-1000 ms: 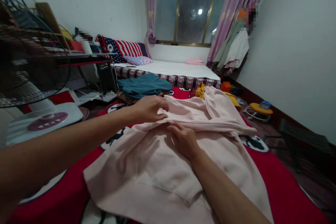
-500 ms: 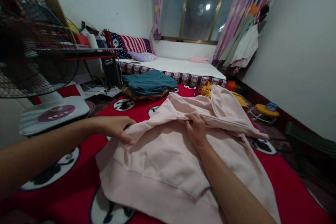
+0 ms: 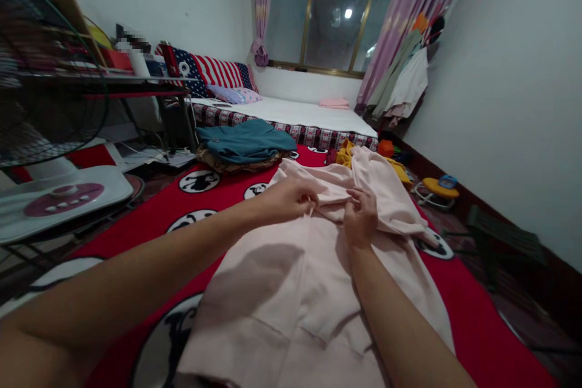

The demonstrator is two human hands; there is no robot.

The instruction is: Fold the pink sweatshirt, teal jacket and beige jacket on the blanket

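A pale pink sweatshirt lies spread on a red blanket, its wide hem toward me and a sleeve folded across the upper part. My left hand is closed on the fabric near the middle, pulling up a crease that runs down toward the hem. Just to its right, my right hand grips the edge of the folded layer with curled fingers. The fingertips of both hands are partly hidden by the cloth.
Beyond the sweatshirt sits a pile of folded clothes with a teal garment on top. Mustard-yellow clothing lies behind it. A fan stands at left, a yellow stool and a dark folding stool at right.
My left hand has moved right from the sweatshirt's left side to its middle, bringing fabric inward. My right hand stays on the folded layer. The view has shifted slightly.
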